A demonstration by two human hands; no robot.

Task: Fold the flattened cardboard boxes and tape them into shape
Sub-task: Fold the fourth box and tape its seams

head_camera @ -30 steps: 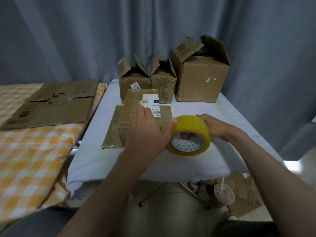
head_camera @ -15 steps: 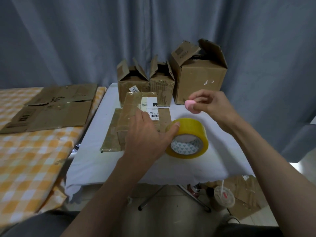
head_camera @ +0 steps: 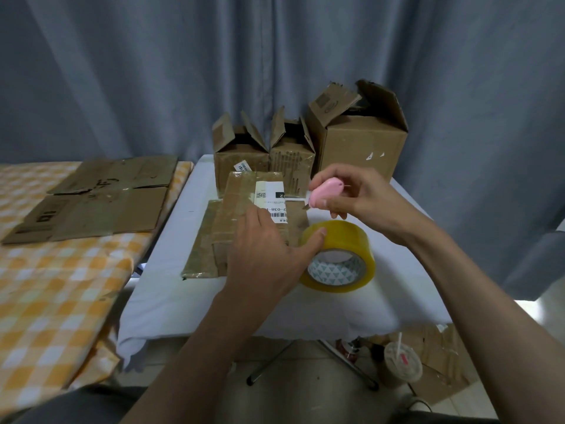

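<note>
A yellow tape roll (head_camera: 342,258) lies tilted on the white table (head_camera: 171,289). My left hand (head_camera: 266,255) rests over a taped, flattened cardboard box (head_camera: 238,215) with a white label, its thumb pressing the roll's top edge. My right hand (head_camera: 357,197) pinches a small pink cutter (head_camera: 324,194) above the roll, its small blade pointing down to the left. Three folded boxes stand at the table's back: a small left one (head_camera: 241,157), a small middle one (head_camera: 292,157), and a large one (head_camera: 363,142), all with flaps open.
Flattened cardboard sheets (head_camera: 97,197) lie on the orange checked table (head_camera: 52,289) to the left. A grey curtain (head_camera: 275,56) hangs behind. On the floor at the right stand a lidded cup with a straw (head_camera: 402,364) and more cardboard (head_camera: 443,362).
My right hand let go of the tape roll, rose with the pink cutter and moved it left over the roll. My left hand keeps its thumb on the roll.
</note>
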